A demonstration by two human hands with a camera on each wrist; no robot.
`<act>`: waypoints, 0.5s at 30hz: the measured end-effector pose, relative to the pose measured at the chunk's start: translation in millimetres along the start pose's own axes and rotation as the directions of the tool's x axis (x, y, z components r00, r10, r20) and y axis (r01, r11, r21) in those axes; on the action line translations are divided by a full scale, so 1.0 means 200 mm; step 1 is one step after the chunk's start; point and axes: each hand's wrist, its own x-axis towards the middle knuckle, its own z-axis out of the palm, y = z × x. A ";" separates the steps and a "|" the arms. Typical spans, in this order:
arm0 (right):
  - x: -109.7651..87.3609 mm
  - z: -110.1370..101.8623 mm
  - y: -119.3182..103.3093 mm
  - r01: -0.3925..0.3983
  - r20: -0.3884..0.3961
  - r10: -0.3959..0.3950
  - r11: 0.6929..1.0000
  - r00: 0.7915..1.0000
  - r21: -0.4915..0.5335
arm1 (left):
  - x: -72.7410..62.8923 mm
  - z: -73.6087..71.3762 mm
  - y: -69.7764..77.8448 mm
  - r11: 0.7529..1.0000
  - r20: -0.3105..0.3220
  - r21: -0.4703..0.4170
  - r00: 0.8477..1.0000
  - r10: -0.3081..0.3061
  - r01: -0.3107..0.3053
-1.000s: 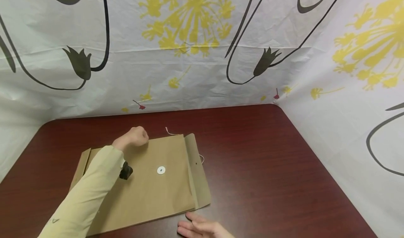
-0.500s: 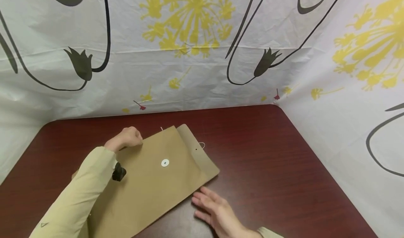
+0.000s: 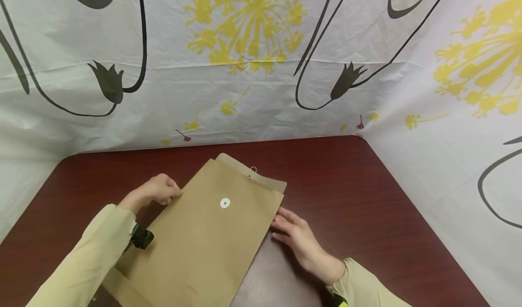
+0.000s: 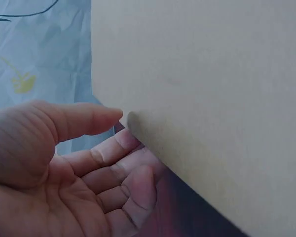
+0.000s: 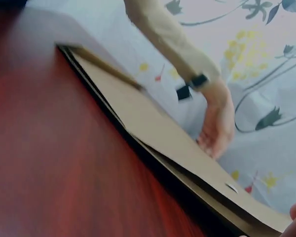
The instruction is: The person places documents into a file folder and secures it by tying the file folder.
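Only head view shows string loop (image 3: 253, 167); only right-wrist, envelope (image 5: 155, 126) gaping sideways.

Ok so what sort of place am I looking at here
Probably a screened-off tabletop work area, though the wider room is hidden: there's a dark reddish-brown table, white sheeting printed with yellow flowers behind it, and a rectangular brown paper envelope.
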 end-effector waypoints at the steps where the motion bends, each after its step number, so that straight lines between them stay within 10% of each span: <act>1: 0.02 -0.01 0.00 0.006 -0.014 -0.006 1.000 1.000 -0.008 | -0.01 0.01 -0.01 1.000 -0.006 -0.014 1.000 -0.003 0.003; 15: 0.32 -0.11 -0.09 0.021 -0.057 -0.035 0.972 0.998 -0.233 | -0.13 0.16 -0.06 0.945 0.051 -0.328 0.999 0.002 0.015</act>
